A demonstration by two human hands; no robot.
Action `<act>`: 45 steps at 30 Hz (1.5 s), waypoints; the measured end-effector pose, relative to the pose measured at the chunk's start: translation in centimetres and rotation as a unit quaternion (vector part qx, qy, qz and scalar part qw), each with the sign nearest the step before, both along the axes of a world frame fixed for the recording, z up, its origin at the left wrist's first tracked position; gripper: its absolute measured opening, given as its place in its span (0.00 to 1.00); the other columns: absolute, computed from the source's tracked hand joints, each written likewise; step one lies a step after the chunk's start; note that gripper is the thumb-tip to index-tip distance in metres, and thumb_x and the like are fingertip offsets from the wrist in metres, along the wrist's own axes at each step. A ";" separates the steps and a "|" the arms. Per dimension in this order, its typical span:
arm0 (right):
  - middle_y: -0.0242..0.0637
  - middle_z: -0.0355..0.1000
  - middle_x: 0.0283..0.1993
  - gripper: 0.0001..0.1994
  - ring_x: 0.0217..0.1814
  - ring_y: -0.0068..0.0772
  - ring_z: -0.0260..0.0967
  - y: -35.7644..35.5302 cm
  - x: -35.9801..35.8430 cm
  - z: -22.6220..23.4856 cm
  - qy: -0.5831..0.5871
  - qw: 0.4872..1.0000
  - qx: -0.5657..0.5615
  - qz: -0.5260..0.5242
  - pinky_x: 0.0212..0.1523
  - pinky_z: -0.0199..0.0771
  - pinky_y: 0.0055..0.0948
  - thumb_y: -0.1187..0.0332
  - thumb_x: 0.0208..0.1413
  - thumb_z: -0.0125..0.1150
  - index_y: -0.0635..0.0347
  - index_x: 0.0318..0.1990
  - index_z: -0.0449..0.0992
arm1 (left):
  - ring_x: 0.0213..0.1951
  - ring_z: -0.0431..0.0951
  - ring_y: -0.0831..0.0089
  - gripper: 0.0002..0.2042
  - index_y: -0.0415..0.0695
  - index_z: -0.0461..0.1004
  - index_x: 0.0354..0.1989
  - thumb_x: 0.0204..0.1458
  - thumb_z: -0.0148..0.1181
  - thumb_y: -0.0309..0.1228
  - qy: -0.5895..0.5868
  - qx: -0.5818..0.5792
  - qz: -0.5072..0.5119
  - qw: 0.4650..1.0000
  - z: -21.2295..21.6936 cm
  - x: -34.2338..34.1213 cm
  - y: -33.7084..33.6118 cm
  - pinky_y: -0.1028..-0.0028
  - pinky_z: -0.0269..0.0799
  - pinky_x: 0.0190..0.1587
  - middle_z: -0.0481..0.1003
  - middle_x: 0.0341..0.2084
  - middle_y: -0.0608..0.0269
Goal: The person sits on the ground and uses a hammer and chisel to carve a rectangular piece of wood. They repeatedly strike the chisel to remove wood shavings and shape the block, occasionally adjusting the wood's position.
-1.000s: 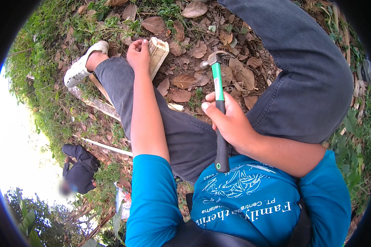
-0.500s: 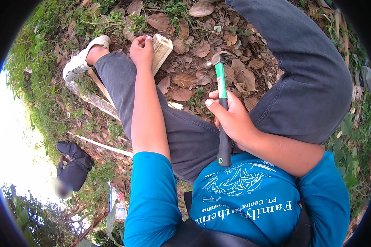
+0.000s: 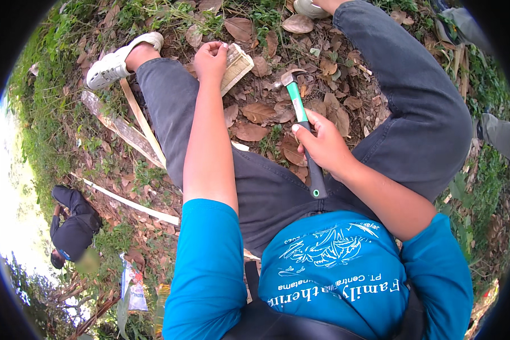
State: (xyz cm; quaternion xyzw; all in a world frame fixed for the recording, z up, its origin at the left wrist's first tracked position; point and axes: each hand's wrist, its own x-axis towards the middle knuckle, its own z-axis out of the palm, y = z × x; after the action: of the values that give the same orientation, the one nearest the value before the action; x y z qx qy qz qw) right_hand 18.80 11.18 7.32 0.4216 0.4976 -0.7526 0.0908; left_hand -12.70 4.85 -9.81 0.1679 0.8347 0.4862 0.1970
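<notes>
My right hand [image 3: 327, 146] is wrapped round the black grip of a claw hammer [image 3: 298, 105] with a green neck. The hammer's metal head points away from me, above the leaf litter, with the butt of its handle near my lap. Beside my left shin, my left hand [image 3: 211, 61] has its thumb and fingers pinched together at the edge of a pale, block-like piece of wood [image 3: 238, 67]. Whatever sits between those fingertips is too small to make out. The hammer head is apart from the wood.
Dry leaves [image 3: 259, 111] and grass cover the ground between my legs. Left of my leg lie a bark-covered log [image 3: 116, 122], a wood strip [image 3: 140, 122] and a long pale strip [image 3: 127, 201]. A plastic bag [image 3: 135, 292] lies lower left. Another person [image 3: 76, 226] crouches farther left.
The hammer head has tilted a little to the left, toward the wood. My left hand stays pinched at the wood's edge. The whole view has shifted slightly.
</notes>
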 end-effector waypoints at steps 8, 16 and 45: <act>0.29 0.66 0.31 0.23 0.25 0.18 0.69 5.3 -8.4 3.9 0.094 0.960 0.238 0.116 0.26 0.71 0.23 0.71 0.67 0.53 0.60 0.69 0.65 | 0.29 0.82 0.70 0.09 0.43 0.84 0.36 0.51 0.70 0.34 0.047 -0.037 0.015 0.998 0.3 0.6 -0.3 0.69 0.77 0.37 0.84 0.28 0.61; 0.42 0.76 0.27 0.19 0.23 0.37 0.75 9.8 -19.5 0.7 0.137 0.755 0.557 0.318 0.28 0.74 0.39 0.64 0.66 0.53 0.58 0.63 0.71 | 0.29 0.82 0.68 0.08 0.43 0.85 0.35 0.50 0.70 0.34 0.018 -0.008 0.028 0.999 1.2 1.1 0.6 0.68 0.77 0.37 0.83 0.27 0.59; 0.49 0.76 0.28 0.23 0.26 0.42 0.71 10.0 -22.8 2.4 0.085 0.735 0.541 0.401 0.35 0.73 0.40 0.66 0.66 0.54 0.56 0.68 0.68 | 0.31 0.83 0.68 0.10 0.43 0.85 0.35 0.50 0.69 0.36 0.053 -0.040 0.013 0.998 1.1 1.4 -0.3 0.67 0.77 0.38 0.83 0.27 0.60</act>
State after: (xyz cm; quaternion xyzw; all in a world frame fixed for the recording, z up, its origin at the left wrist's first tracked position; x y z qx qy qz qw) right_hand -4.02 21.18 9.73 0.0953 0.9493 -0.2832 0.0976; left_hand -11.31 4.59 -8.70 0.1745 0.8647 0.4456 0.1526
